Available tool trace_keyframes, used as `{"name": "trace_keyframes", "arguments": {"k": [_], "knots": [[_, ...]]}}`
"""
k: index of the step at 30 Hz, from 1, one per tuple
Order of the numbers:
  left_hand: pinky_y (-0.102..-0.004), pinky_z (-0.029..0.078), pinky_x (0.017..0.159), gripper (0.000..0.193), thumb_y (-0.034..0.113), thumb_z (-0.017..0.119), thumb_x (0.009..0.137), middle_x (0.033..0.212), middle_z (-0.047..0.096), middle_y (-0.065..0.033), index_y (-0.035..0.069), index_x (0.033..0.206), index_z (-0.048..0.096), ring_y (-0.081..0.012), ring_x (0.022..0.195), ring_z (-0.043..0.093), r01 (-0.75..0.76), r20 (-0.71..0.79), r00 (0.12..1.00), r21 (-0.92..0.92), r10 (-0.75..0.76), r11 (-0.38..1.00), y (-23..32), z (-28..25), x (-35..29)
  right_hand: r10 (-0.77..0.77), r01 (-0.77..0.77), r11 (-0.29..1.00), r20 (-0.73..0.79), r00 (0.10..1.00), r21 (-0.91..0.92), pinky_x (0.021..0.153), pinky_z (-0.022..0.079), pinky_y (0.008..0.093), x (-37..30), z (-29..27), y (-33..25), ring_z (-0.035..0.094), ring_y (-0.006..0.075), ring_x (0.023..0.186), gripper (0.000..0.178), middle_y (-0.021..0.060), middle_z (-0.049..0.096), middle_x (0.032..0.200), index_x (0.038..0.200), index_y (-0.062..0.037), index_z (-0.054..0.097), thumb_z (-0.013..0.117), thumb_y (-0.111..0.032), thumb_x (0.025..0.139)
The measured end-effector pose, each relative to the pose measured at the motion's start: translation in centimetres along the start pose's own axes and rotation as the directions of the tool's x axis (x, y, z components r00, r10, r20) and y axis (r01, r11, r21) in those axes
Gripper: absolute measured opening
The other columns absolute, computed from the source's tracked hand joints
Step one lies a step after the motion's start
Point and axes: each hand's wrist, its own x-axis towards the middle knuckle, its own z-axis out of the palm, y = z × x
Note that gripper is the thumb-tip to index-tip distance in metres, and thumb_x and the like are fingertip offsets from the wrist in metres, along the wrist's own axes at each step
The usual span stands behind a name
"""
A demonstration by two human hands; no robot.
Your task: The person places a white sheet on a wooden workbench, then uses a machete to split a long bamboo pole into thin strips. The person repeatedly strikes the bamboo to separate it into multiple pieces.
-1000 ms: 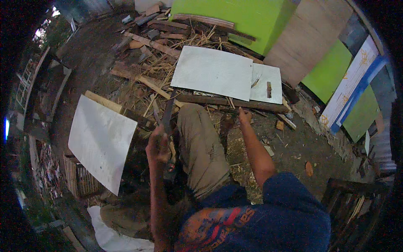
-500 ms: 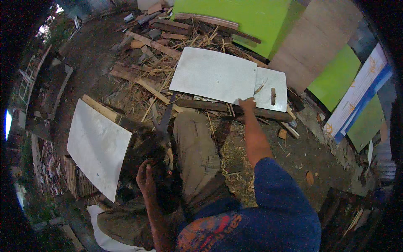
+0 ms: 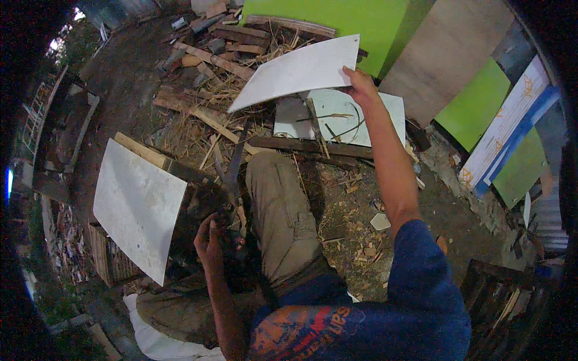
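Note:
My right hand [image 3: 362,87] grips the right edge of a thin white board [image 3: 295,69], thumb on its top face. The board is raised and tilted, its left end low over the wood scraps. Beneath it lie another white board [image 3: 391,117], with straw and a thin curved strand on it, and a smaller white piece [image 3: 292,118]. My left hand [image 3: 209,242] is held above my lap with its fingers pinched together; whatever they hold, if anything, cannot be made out. Left of that hand, a large white panel [image 3: 138,201] leans on a wooden block [image 3: 141,149].
A wooden beam [image 3: 289,144] runs along the near side of the boards. Behind them are scrap wood [image 3: 241,36] and straw. Bright green panels [image 3: 379,30] and a brown plywood sheet [image 3: 442,48] lean at the back right. Wood chips [image 3: 367,256] litter the ground.
My right hand has lifted the upper white board and tilted it up and away, uncovering the pieces below. A small pale piece now shows on the ground. My left hand has barely moved.

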Motion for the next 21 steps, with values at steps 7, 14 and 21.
{"name": "trace_keyframes", "arguments": {"k": [7, 14, 21], "knots": [[-0.0333, 0.051, 0.088, 0.03, 0.021, 0.056, 0.101, 0.108, 0.068, -0.0095, -0.001, 0.119, 0.065, -0.017, 0.099, 0.064, -0.036, -0.035, 0.999, -0.025, 0.035, 0.999, -1.4, -2.1, -0.6, -0.117, 0.14, 0.957, -0.102, 0.988, 0.253, 0.096, 0.052, 0.0504, -5.4, 2.7, -0.6, 0.058, 0.0268, 0.113, 0.037, 0.0115, 0.058, 0.125, 0.127, -0.001, 0.052, 0.062, -0.019, 0.096], [-0.0335, 0.051, 0.09, 0.027, 0.019, 0.056, 0.101, 0.108, 0.069, -0.0089, -0.002, 0.115, 0.066, -0.017, 0.099, 0.063, -0.099, -0.088, 0.992, -0.042, 0.095, 0.994, -3.4, -6.4, 0.6, -0.097, 0.114, 0.988, -0.161, 0.982, 0.099, 0.085, 0.055, 0.0504, -6.3, 1.8, 5.0, 0.063, 0.0294, 0.105, 0.051, 0.017, 0.058, 0.124, 0.13, 0.007, 0.047, 0.067, -0.021, 0.092], [-0.0334, 0.051, 0.09, 0.025, 0.017, 0.057, 0.1, 0.105, 0.068, -0.0096, -0.001, 0.115, 0.065, -0.0183, 0.097, 0.063, -0.269, -0.451, 0.839, 0.141, 0.304, 0.953, 1.2, -12.7, -0.9, -0.491, 0.221, 0.393, -0.001, 0.871, -0.893, 0.103, 0.041, 0.0463, -9.4, 2.9, 17.2, 0.05, 0.0425, 0.123, 0.078, 0.0327, 0.048, 0.134, 0.137, 0.0106, 0.036, 0.07, -0.041, 0.088]]}}
